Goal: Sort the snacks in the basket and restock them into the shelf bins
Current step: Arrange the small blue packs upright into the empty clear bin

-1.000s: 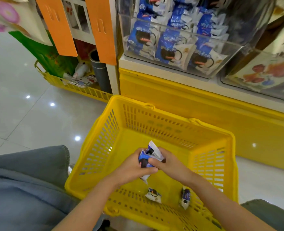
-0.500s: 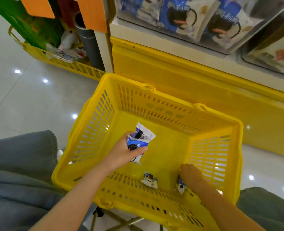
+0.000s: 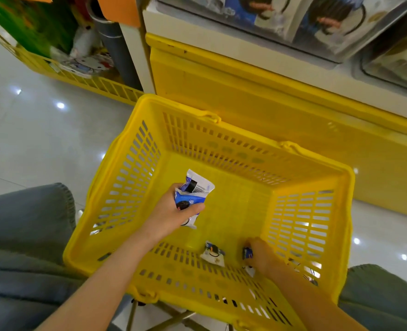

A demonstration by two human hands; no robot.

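A yellow slotted basket [image 3: 135, 177] stands in front of me between my knees. My left hand [image 3: 166, 216] holds a small bunch of blue-and-white snack packets [image 3: 192, 195] above the basket's floor. Down at the near right corner, my right hand [image 3: 262, 255] closes its fingers on another blue snack packet [image 3: 247, 253] lying on the floor of the basket. One more packet [image 3: 212, 253] lies loose beside it, untouched. A clear shelf bin [image 3: 281, 20] at the top holds several matching blue-and-white packets.
A yellow shelf base [image 3: 257, 96] rises just behind the basket. A second clear bin [image 3: 393, 65] sits at the upper right. A low yellow wire rack [image 3: 83, 77] with goods and a grey pipe stands at the upper left. Glossy floor tiles lie to the left.
My right hand left the bunch in my left hand and went down to the near right corner of the basket, closing on a packet there. The view tilted downward.
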